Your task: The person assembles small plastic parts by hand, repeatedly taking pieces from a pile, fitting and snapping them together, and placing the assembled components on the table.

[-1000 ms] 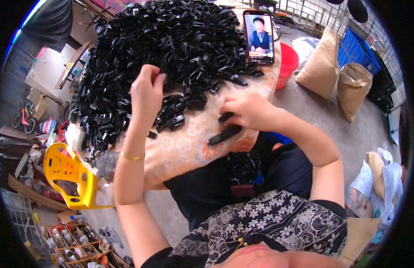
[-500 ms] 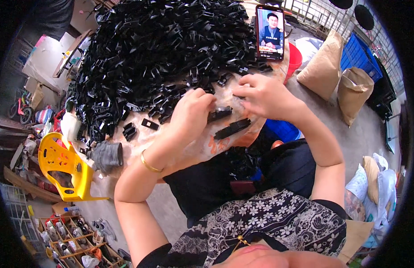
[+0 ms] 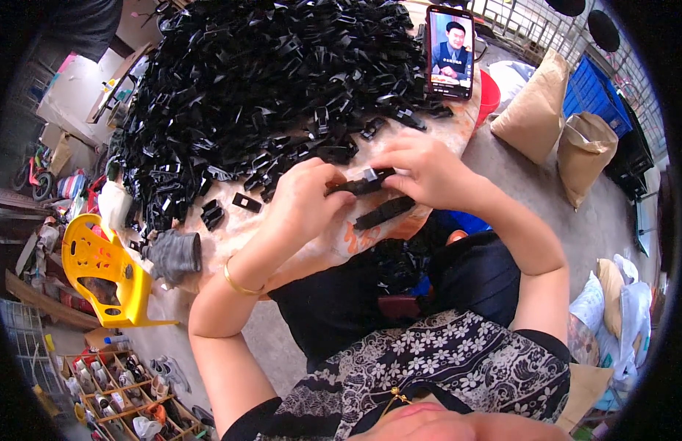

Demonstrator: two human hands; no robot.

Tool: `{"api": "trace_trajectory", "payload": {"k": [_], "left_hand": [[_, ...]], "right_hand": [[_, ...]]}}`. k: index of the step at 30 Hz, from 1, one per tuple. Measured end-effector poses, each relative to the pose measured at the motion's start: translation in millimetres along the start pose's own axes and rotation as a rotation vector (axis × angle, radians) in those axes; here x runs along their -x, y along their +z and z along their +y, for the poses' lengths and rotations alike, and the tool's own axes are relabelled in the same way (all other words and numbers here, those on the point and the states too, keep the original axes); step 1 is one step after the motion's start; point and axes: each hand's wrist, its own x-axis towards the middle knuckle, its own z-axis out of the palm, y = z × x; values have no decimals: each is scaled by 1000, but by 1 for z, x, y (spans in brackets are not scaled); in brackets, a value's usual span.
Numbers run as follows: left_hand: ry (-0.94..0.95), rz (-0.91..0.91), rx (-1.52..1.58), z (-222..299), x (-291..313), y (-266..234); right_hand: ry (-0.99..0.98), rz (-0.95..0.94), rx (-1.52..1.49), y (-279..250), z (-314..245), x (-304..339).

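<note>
Between my two hands is a row of black plastic clips (image 3: 363, 184) at the front of the table. My left hand (image 3: 305, 197) pinches its left end. The fingers of my right hand (image 3: 423, 170) are closed on its right end, where a small light glint shows. Just below lies a second row of black clips (image 3: 385, 212), untouched on the covered tabletop (image 3: 319, 246). A large heap of loose black plastic clips (image 3: 275, 81) spreads beyond my hands. A few single pieces, such as a black clip (image 3: 247, 203), lie left of my left hand.
A phone (image 3: 450, 55) playing a video stands at the table's far right, with a red bucket (image 3: 489, 94) behind. Brown paper sacks (image 3: 530, 106) stand on the floor at right. A yellow chair (image 3: 109, 272) and a shoe rack (image 3: 120, 393) are at left.
Both hands have come down to the upper row of clips, which lay on the table before. My fingers now hold its two ends. The lower row stays put.
</note>
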Motion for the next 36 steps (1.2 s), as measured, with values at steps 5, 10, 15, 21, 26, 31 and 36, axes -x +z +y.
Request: {"api": "trace_trajectory", "payload": {"k": [5, 10, 15, 21, 26, 31, 36], "left_hand": [[-6, 23, 25, -2, -1, -1], [35, -28, 106, 0, -7, 8], [-9, -191, 217, -8, -19, -11], [-68, 337, -612, -64, -41, -28], [-117, 281, -658, -63, -49, -31], [160, 562, -486, -61, -44, -43], [155, 226, -72, 0, -24, -48]], "right_hand": [[-19, -44, 43, -11, -2, -2], [-84, -10, 6, 5, -3, -7], [170, -382, -255, -9, -1, -10], [77, 44, 27, 7, 22, -19], [111, 33, 406, 13, 32, -25], [99, 54, 294, 7, 25, -30], [65, 1, 244, -1, 32, -15]]}}
